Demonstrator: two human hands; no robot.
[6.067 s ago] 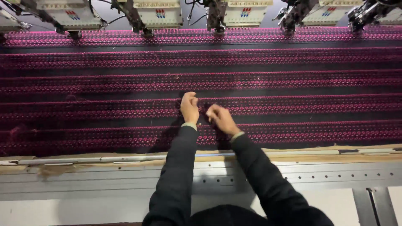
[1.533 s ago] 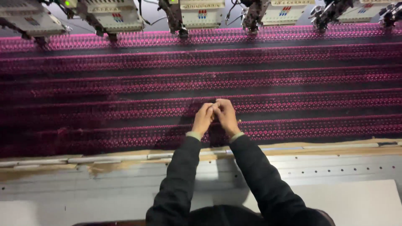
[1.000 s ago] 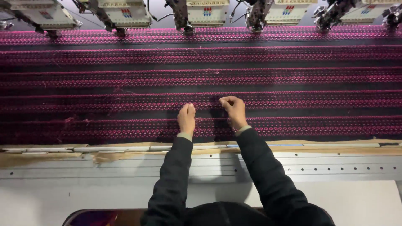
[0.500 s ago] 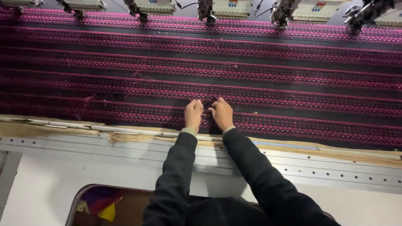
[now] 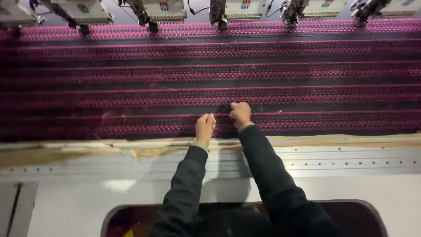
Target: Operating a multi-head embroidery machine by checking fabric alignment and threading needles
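Dark fabric (image 5: 307, 81) with pink embroidered bands (image 5: 131, 125) under both hands' fingers (image 5: 208, 119).

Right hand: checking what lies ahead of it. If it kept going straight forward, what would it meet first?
Probably the next pink embroidered band on the dark fabric beyond the right hand; the machine heads lie farther.

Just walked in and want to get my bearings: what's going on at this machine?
A person in dark sleeves leans over a wide embroidery machine. Both the left hand and the right hand rest, curled, on the nearest pink embroidered band of dark fabric. A row of stitching heads sits along the far edge.
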